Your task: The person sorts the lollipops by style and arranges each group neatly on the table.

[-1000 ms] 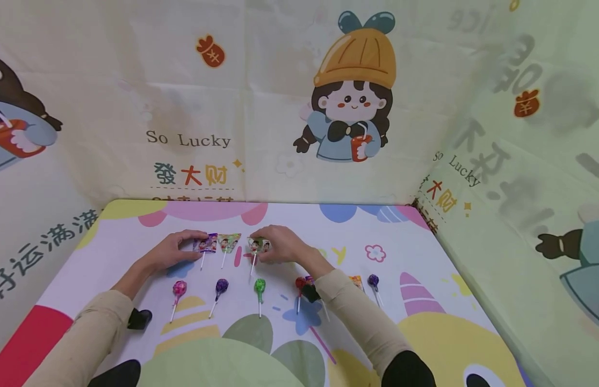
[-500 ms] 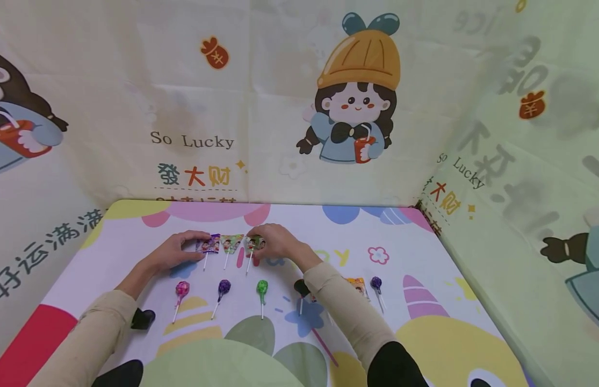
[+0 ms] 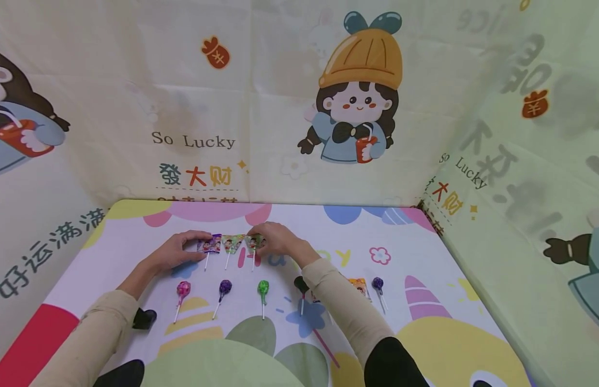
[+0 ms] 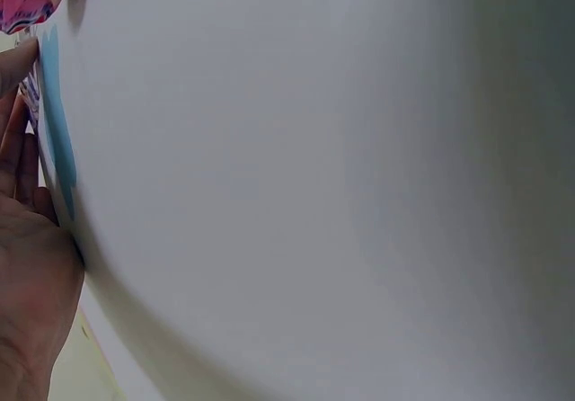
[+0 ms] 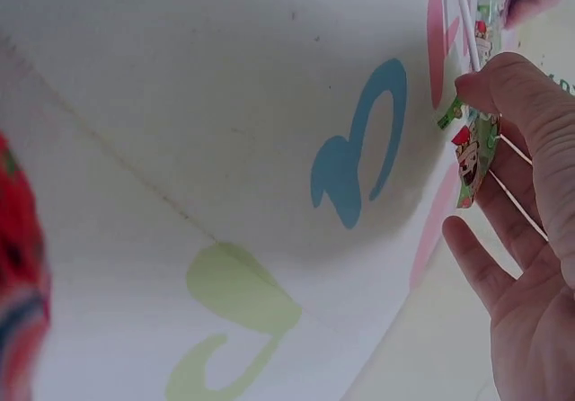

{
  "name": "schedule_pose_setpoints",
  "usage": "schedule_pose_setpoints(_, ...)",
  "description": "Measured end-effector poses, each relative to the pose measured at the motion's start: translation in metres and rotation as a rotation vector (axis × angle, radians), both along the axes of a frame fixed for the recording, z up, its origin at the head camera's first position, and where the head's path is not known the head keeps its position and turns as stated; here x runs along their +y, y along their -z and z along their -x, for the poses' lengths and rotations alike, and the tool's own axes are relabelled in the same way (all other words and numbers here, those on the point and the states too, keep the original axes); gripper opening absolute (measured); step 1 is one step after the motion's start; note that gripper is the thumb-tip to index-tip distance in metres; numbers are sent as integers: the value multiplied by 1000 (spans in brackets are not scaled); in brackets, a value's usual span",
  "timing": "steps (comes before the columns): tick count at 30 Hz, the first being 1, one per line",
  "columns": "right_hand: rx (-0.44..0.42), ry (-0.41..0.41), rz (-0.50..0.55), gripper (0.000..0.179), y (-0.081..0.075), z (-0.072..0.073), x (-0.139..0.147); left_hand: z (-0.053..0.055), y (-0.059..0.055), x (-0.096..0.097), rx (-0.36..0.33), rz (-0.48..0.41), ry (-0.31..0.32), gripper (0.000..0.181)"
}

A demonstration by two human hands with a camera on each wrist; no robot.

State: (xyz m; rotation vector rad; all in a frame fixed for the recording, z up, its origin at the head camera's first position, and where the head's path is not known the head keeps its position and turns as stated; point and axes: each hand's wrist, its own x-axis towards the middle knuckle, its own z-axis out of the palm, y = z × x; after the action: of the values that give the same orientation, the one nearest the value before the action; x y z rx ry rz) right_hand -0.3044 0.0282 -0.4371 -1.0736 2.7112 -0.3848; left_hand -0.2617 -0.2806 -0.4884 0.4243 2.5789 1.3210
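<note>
My left hand (image 3: 178, 251) rests at the far left of the table, thumb and forefinger at the edges of a purple-wrapped lollipop (image 3: 212, 244). Beside it lies a lollipop in a light green wrapper (image 3: 232, 244), its stick toward me. My right hand (image 3: 278, 240) pinches another green-wrapped lollipop (image 3: 253, 244) just right of that one. In the right wrist view, the thumb presses this green wrapper (image 5: 476, 158) with the fingers behind it. The left wrist view catches only part of the left hand (image 4: 36, 266) at its edge.
Nearer me runs a row: a pink lollipop (image 3: 183, 289), a dark purple one (image 3: 225, 287), a green one (image 3: 263, 287), an orange-wrapped one (image 3: 359, 285) and another purple one (image 3: 378, 284). The right sleeve (image 3: 345, 301) and its wrist camera cover part of the row. Printed cloth walls stand behind.
My right hand has slid left with its green-wrapped lollipop, bringing it close to the middle one. The left hand has stayed at the purple-wrapped lollipop. The head view shifted slightly.
</note>
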Motion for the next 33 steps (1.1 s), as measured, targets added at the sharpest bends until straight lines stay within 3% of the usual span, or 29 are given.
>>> schedule_pose_setpoints(6, -30, 19, 0, 52, 4, 1, 0, 0, 0, 0, -1, -7, -3, 54)
schedule_pose_setpoints(20, 11, 21, -9, 52, 7, -3, 6, 0, 1, 0, -8, 20, -17, 55)
schedule_pose_setpoints(33, -53, 90, 103, 54, -2, -20, 26, 0, 1, 1, -14, 8, -21, 54)
